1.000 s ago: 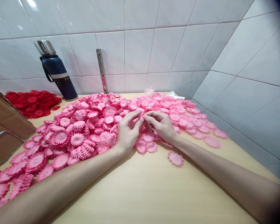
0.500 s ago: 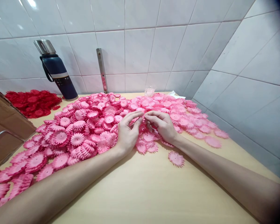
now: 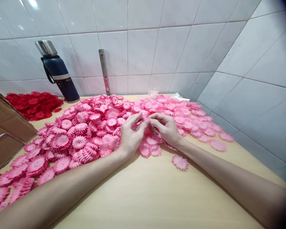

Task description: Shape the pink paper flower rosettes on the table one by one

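My left hand (image 3: 132,133) and my right hand (image 3: 166,128) meet at the front edge of a large heap of pink scalloped flower-petal discs (image 3: 79,142). The left fingers are curled, with the thumb tip against the right hand's fingertips. On the right, thumb and forefinger are pinched together and the other fingers bend underneath. Whatever lies between the fingertips is too small and too hidden to name against the pink behind. A single pink petal disc (image 3: 180,162) lies on the table just below my right wrist.
Dark red petal discs (image 3: 34,104) are piled at the back left beside a blue flask (image 3: 64,81). A cardboard box (image 3: 7,127) stands at the left edge. A small clear cup (image 3: 153,93) and white paper (image 3: 180,97) sit near the tiled wall (image 3: 143,52).
My left thumb has moved right and down to touch the right fingertips, and the left forefinger has drawn back slightly. The heap and the forearms look the same.
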`<state>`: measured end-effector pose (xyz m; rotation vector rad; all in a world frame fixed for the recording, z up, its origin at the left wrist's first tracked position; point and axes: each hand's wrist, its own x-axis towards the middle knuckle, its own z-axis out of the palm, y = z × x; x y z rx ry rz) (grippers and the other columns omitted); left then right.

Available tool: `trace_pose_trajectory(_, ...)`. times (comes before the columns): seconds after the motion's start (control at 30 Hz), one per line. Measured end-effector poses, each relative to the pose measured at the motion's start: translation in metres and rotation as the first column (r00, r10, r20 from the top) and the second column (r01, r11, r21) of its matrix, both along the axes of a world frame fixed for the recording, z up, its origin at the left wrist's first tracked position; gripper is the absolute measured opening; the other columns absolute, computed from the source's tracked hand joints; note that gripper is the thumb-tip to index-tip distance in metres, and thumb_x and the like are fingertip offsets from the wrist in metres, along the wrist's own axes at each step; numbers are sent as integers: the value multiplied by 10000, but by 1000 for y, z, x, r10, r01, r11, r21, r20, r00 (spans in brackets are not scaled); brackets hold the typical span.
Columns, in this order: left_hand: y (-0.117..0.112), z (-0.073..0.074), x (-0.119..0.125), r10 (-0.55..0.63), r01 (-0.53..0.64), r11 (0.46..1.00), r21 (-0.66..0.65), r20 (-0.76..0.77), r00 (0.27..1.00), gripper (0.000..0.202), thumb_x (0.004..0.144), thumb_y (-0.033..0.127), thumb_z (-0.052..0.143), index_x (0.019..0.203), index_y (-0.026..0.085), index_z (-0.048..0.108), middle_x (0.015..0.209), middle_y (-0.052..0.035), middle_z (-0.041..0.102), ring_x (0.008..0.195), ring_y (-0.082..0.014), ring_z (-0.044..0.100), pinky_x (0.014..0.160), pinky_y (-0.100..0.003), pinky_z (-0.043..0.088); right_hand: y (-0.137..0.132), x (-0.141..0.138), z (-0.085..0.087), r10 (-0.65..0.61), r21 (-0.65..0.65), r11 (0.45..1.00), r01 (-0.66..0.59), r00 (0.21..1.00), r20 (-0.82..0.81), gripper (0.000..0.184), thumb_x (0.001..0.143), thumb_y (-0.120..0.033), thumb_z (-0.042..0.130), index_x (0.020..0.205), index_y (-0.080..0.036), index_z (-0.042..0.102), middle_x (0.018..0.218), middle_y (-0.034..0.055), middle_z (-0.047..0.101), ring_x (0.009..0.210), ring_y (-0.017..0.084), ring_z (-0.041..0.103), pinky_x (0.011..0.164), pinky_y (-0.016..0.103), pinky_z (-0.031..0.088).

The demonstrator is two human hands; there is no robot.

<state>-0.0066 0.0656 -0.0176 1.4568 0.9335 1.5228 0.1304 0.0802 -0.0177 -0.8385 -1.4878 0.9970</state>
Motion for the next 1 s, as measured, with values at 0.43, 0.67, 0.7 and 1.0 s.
trace_pose_trajectory(0.43,-8,8,-4,170,-160,975,157,-59,984,178,896,301,513,966,162,599,979,-71,633,906,-156,589,833,-273,465,-2,0,1,-173,85,982,170,985,21,127,821,-207,562,701,-169,571,527,-52,462,429,74,386,409,224,309)
trace_pose_trajectory(0.67,-8,6,-5,203,-185,967,177,-89,975,169,909,316,484,911,177,579,906,-50,609,853,-150,564,800,-269,449,-3,0,1,-62,58,996,64,997,-39,154,820,-200,559,669,-172,574,494,-48,463,389,81,390,376,229,284)
trace_pose_trajectory(0.7,-7,6,-5,185,-167,969,181,-87,979,155,900,309,503,909,177,583,903,-49,612,854,-152,568,799,-270,453,-3,0,1,-22,38,999,25,998,-63,177,833,-226,553,666,-171,575,504,-41,476,385,84,402,368,232,280)
trace_pose_trajectory(1.0,-5,5,-4,112,-82,962,260,-103,988,102,874,225,548,936,175,612,990,-70,629,975,-175,594,890,-316,468,2,1,1,72,-14,997,-73,997,-15,270,808,-399,649,692,-161,593,495,-55,444,411,67,369,392,222,275)
